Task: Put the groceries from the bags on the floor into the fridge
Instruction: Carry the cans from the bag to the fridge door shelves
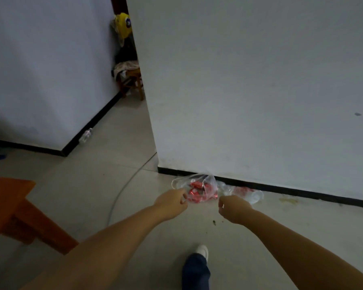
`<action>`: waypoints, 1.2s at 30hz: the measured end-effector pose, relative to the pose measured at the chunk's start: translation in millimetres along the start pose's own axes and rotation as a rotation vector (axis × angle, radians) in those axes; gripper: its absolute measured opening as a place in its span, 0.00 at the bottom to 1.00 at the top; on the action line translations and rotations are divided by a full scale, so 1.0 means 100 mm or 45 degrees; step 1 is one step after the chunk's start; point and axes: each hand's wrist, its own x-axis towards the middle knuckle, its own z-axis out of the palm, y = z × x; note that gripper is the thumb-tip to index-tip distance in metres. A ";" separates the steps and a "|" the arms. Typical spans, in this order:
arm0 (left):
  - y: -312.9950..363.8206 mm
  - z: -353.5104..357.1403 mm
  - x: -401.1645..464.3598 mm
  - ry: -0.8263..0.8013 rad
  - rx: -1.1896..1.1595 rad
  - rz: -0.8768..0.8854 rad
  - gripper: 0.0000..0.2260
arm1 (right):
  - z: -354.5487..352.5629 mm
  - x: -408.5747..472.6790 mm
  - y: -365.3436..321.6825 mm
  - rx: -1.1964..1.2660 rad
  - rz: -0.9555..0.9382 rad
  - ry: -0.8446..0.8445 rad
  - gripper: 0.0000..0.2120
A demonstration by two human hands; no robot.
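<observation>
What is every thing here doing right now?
Left hand: curled by the bag's edge, grip unclear.
Right hand: curled, grip unclear.
Clear bag with red packets: on the floor, against the wall.
Second clear bag: slumped beside it.
Plastic bottle: lying by the baseboard.

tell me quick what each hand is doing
left hand: fingers curled, at the bag, grip cannot be told
right hand: fingers curled, holding nothing visible

Head-height view, angled down at floor (105,189)
</observation>
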 end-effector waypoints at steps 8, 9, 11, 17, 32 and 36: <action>-0.29 -0.33 1.74 -0.091 -0.051 -0.074 0.11 | -0.53 1.66 0.35 0.060 -0.004 -0.070 0.14; -0.35 -0.34 1.90 -0.109 -0.069 -0.099 0.10 | -0.54 1.83 0.38 0.064 0.019 -0.098 0.13; -0.47 -0.28 2.24 -0.145 -0.087 -0.107 0.10 | -0.48 2.18 0.43 0.077 0.051 -0.141 0.13; -1.13 0.59 3.63 -0.271 -0.082 -0.041 0.09 | 0.35 3.52 0.62 0.287 0.108 -0.074 0.12; -3.07 3.71 7.02 -0.404 0.579 0.684 0.11 | 3.46 6.77 1.74 0.006 -0.220 -0.006 0.27; -3.27 3.93 7.29 -0.569 0.831 0.839 0.20 | 3.89 6.82 2.32 0.219 -0.137 -0.152 0.21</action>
